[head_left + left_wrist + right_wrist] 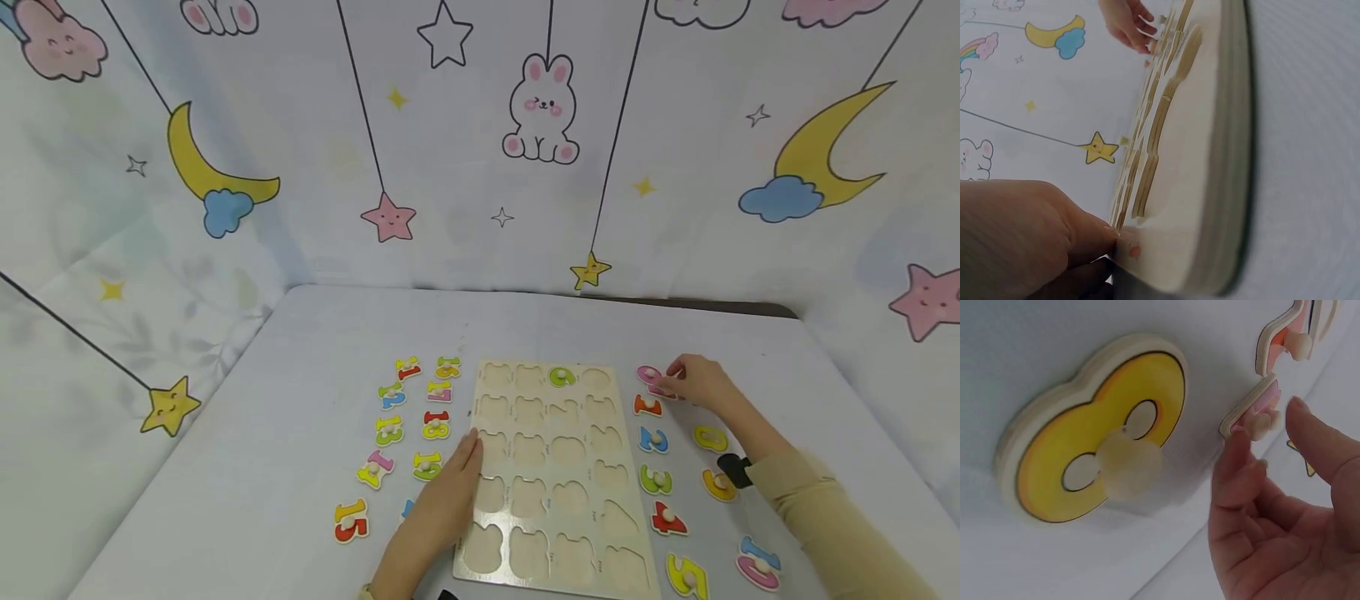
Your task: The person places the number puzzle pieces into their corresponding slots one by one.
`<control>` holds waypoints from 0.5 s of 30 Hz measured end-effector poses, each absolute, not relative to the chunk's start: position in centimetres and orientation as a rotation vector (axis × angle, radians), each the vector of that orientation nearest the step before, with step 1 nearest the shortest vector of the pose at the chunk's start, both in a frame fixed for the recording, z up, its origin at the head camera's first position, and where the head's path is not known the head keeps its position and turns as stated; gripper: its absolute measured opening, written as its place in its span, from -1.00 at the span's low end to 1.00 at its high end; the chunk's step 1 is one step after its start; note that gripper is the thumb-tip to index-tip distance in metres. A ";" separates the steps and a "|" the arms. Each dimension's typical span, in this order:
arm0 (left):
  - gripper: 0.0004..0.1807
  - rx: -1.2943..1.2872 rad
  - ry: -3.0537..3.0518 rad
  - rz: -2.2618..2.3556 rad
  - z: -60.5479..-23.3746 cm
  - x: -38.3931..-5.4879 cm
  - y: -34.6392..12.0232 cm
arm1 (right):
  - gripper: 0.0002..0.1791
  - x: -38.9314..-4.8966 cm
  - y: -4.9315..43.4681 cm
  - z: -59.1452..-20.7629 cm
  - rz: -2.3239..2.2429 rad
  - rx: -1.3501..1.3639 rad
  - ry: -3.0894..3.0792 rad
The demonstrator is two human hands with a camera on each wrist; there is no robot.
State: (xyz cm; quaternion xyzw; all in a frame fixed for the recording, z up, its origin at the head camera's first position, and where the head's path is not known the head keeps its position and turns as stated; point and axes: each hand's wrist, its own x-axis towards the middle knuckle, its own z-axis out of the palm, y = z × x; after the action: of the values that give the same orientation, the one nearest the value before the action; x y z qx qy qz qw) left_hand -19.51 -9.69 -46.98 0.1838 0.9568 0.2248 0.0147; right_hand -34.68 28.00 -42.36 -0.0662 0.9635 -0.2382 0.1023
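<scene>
A pale wooden number-puzzle board (528, 475) with cut-out recesses lies flat on the table, a green number piece (562, 377) in its top row. My left hand (442, 492) rests along the board's left edge, straight fingers touching it; the left wrist view has the hand (1029, 237) against the rim near a corner. At the far right of the board, my right hand (699, 382) reaches over a pink number piece (648, 374). In the right wrist view, thumb and fingers of this hand (1279, 531) stand apart around the small knob (1260, 425) of a pink piece.
Loose knobbed pieces flank the board: on the left several two-digit ones, such as an eleven (408, 367) and a fifteen (351, 522); on the right a blue two (653, 440), a red four (668, 518) and a yellow eight (1135, 437). A patterned curtain (465, 150) hangs behind.
</scene>
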 end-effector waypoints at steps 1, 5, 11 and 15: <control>-0.42 0.569 2.976 0.708 -47.0 -19.5 -9.7 | -0.59 -34.9 27.9 -42.4 -0.689 -0.174 2.818; -0.43 0.565 2.973 0.715 -46.8 -19.5 -9.9 | -0.55 -35.4 27.5 -42.4 -0.671 -0.117 2.746; -0.43 0.600 3.003 0.670 -46.8 -19.4 -9.9 | -0.65 -34.8 28.3 -42.6 -0.827 -0.175 2.756; -0.44 0.599 3.005 0.665 -46.8 -19.5 -9.9 | -0.79 -34.3 29.1 -42.6 -0.933 -0.225 2.762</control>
State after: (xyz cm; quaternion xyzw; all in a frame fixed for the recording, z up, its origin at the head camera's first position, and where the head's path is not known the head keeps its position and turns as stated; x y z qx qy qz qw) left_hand -19.46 -9.94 -46.79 0.1909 0.9584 0.2120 0.0031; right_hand -34.33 29.07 -42.60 -0.0766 0.9390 -0.3171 0.1085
